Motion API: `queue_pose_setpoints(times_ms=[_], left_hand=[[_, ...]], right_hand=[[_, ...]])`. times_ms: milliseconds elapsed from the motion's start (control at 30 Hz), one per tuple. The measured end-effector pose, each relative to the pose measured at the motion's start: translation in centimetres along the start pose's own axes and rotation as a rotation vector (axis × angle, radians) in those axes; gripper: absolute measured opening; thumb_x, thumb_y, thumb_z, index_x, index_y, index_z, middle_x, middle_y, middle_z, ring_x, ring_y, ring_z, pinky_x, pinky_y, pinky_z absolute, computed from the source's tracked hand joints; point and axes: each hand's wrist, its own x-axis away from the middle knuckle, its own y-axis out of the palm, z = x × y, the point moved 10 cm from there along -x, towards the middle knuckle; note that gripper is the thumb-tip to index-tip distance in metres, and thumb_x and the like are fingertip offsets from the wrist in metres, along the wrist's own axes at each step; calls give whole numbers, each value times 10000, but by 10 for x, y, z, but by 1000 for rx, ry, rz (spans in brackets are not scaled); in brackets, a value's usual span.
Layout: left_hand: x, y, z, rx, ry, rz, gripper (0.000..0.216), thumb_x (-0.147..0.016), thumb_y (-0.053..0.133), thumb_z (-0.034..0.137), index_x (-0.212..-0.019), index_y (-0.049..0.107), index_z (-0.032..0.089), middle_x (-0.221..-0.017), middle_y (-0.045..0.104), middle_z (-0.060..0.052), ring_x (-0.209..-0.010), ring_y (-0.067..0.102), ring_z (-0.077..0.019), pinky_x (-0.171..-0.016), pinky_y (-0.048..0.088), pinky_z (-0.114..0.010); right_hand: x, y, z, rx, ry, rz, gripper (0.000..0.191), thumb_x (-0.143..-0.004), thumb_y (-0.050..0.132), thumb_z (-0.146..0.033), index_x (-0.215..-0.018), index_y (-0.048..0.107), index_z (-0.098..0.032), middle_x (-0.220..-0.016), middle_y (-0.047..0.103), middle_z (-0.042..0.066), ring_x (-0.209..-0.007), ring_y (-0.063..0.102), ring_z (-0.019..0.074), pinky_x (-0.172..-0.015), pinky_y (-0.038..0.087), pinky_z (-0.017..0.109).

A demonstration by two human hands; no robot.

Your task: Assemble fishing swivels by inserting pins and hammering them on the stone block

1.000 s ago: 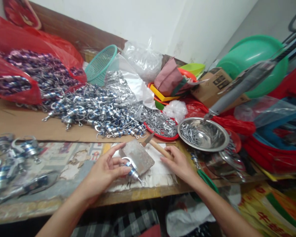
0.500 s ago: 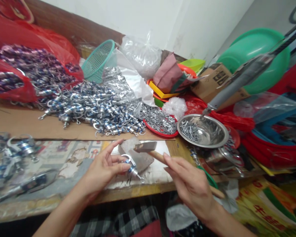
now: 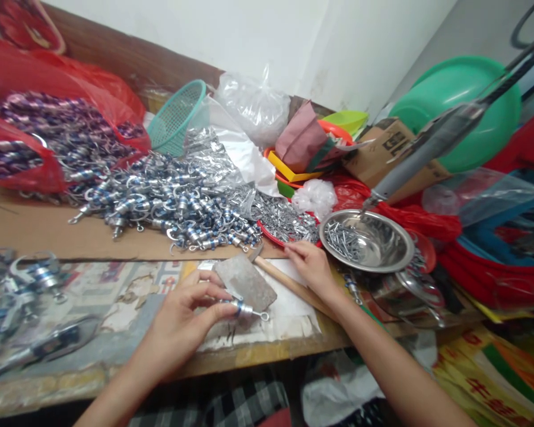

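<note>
My left hand (image 3: 184, 320) pinches a small silver swivel part with a blue band (image 3: 245, 308) at the near edge of a grey metal block (image 3: 248, 283). A hammer with a wooden handle (image 3: 281, 280) lies on the table beside the block. Its handle runs under my right hand (image 3: 310, 267). That hand reaches to the rim of a red tray of small metal pieces (image 3: 281, 224), fingertips drawn together at the rim. What they hold, if anything, is too small to see.
A big heap of silver and blue swivel parts (image 3: 169, 204) lies on cardboard behind. Red bags (image 3: 31, 136) hold more. A steel bowl of screws (image 3: 382, 243) sits right, under a hanging power screwdriver (image 3: 427, 148). A teal basket (image 3: 178, 115), box (image 3: 394, 148) and green basin (image 3: 467, 107) stand behind.
My right hand has set the raised hammer down on the table and reached forward to the red tray. My left hand has turned the swivel part flatter beside the block.
</note>
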Motion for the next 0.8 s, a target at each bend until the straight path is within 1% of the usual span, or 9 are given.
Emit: queue_pose_setpoints(times_ms=[67, 100, 167, 233, 333, 500, 567, 667, 800], left_hand=[[0, 1, 5, -62, 55, 8, 35, -637, 696, 221, -607, 712, 213, -761, 624, -39, -759, 588, -205, -656, 456, -288], [0, 2, 6, -76, 61, -1, 32, -640, 695, 213, -615, 715, 212, -735, 623, -36, -732, 587, -198, -647, 452, -284], [0, 6, 6, -69, 55, -27, 35, -647, 689, 194, -642, 721, 209, -697, 638, -32, -694, 593, -191, -636, 447, -279], [0, 8, 5, -50, 30, -46, 52, -659, 683, 193, -675, 729, 209, -689, 661, -33, -684, 605, -192, -637, 446, -280], [0, 7, 3, -49, -1, -56, 71, -675, 674, 222, -697, 741, 216, -709, 684, -38, -704, 620, -203, -665, 451, -290], [0, 8, 7, -62, 33, -68, 89, -687, 658, 235, -702, 744, 221, -707, 690, -41, -709, 624, -207, -665, 455, -289], [-1, 11, 8, -63, 42, -80, 94, -695, 648, 231, -703, 740, 213, -700, 687, -43, -695, 623, -202, -655, 455, -286], [-2, 14, 10, -72, 41, -74, 94, -702, 640, 226, -682, 730, 206, -688, 682, -42, -679, 619, -196, -641, 450, -282], [-1, 12, 9, -51, 24, -47, 88, -688, 649, 217, -667, 733, 209, -679, 682, -41, -673, 618, -198, -639, 450, -285]], right_hand=[[-28, -5, 16, 69, 46, 50, 279, -846, 464, -135, -1073, 627, -137, -1077, 607, 108, -1012, 548, 192, -879, 410, 307], [-40, -3, 22, 103, 60, 45, 278, -819, 499, -120, -1061, 633, -146, -1091, 597, 108, -1025, 539, 202, -884, 400, 309], [-60, 4, 32, 162, 78, 14, 219, -786, 543, -124, -952, 676, -176, -1035, 614, 90, -982, 556, 205, -844, 406, 294], [-70, 11, 37, 208, 90, -12, 174, -807, 524, -160, -827, 694, -191, -937, 631, 75, -904, 580, 198, -776, 414, 278], [-68, 14, 36, 255, 106, -10, 204, -845, 472, -202, -805, 672, -189, -915, 629, 80, -875, 582, 206, -723, 403, 278], [-56, 5, 39, 267, 148, 18, 245, -895, 370, -198, -990, 594, -168, -945, 628, 98, -865, 579, 205, -712, 390, 286], [-56, 6, 40, 248, 136, -5, 203, -877, 437, -236, -989, 596, -176, -944, 632, 85, -874, 575, 199, -720, 392, 277], [-61, 12, 37, 202, 99, -35, 140, -803, 572, -261, -913, 632, -198, -959, 630, 54, -907, 562, 177, -747, 393, 249], [-66, 11, 31, 128, 107, 16, 79, -783, 580, -217, -798, 656, -200, -885, 645, 45, -852, 580, 177, -725, 406, 260]])
